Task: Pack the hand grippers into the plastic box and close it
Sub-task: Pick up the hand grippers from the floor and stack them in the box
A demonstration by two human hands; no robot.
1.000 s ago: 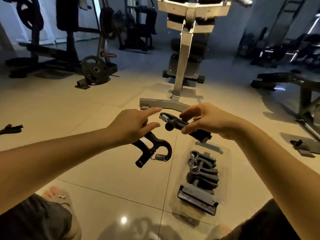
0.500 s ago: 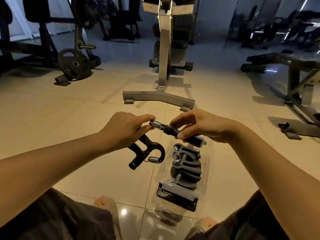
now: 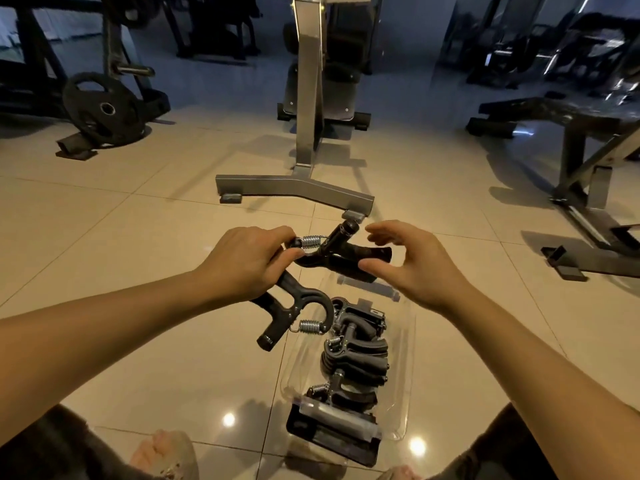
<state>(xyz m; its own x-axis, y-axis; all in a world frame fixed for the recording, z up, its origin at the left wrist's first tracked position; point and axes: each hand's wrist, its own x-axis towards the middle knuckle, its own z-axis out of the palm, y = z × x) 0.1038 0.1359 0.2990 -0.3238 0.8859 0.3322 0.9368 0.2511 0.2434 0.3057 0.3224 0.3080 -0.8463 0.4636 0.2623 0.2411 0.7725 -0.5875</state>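
1. Since half a second ago your right hand [image 3: 415, 268] has let go of the upper hand gripper [image 3: 346, 252]. Your left hand [image 3: 242, 261] now carries it by the spring end, and it has swung so that both handles point toward your right hand.
2. The tiled floor [image 3: 138, 237] carries three pieces of gym gear in plain view: one grey bench frame [image 3: 304, 188] straight ahead, one flat bench [image 3: 571, 112] to the right and one black weight plate [image 3: 104, 109] to the left.
3. One clear plastic box [image 3: 410, 344] lies open on the floor between your knees, below and a little right of your hands.
4. Your left hand is curled round two grippers. Thumb and forefinger pinch the upper one beside its spring, and the other fingers grip a handle of the lower hand gripper [image 3: 294, 311], which hangs over the box's left edge.
5. Your right hand is spread wide and grips nothing. Its thumb tip lies against the upper gripper's lower handle, and its fingers are apart from the knob.
6. The packed grippers [image 3: 356, 355] lie stacked in the box; at least three show, but you cannot tell the exact count.
7. One black block [image 3: 332, 436] sits at the box's near end.
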